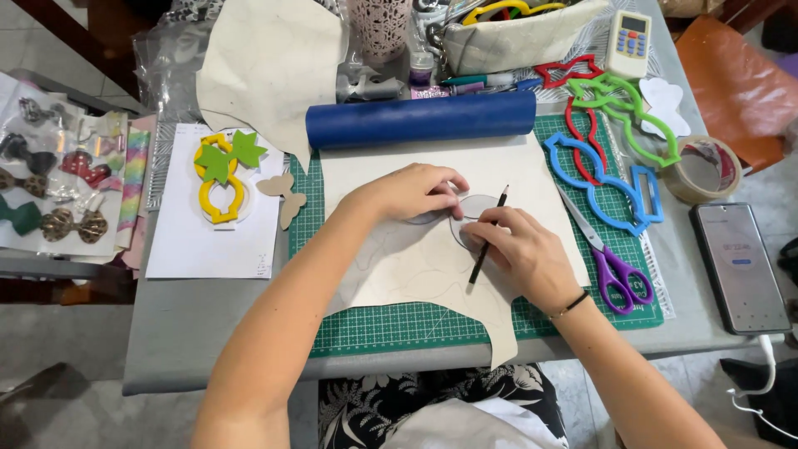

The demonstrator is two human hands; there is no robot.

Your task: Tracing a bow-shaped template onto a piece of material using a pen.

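Our right hand (522, 254) is pinched shut around a dark pencil (489, 237), tip down on the cream sheet (416, 258), right at the edge of a clear round template (474, 218). Our left hand (409, 191) lies flat with fingers together, pressing that template down so it sits between both hands. The sheet looks pale and leathery with faint curvy outlines already drawn on it, and it's spread over a green cutting mat (391, 324) in the middle of the grey table (191, 333), its far end rolled up into a blue tube (420, 119). Just right of the sheet we've got one pair of purple-handled scissors (611, 266), then plastic outline stencils: one blue (603, 179), one green (623, 108), and two red ones as far as we can tell. Further right there's one roll of tape (705, 169) and one phone (740, 266). Off to the left, a white paper (212, 241) carries one yellow stencil (220, 195) and two green leaf cutouts. At the back, an open quilted pouch (515, 41) holds tools with yellow handles, though we can't tell exactly what.
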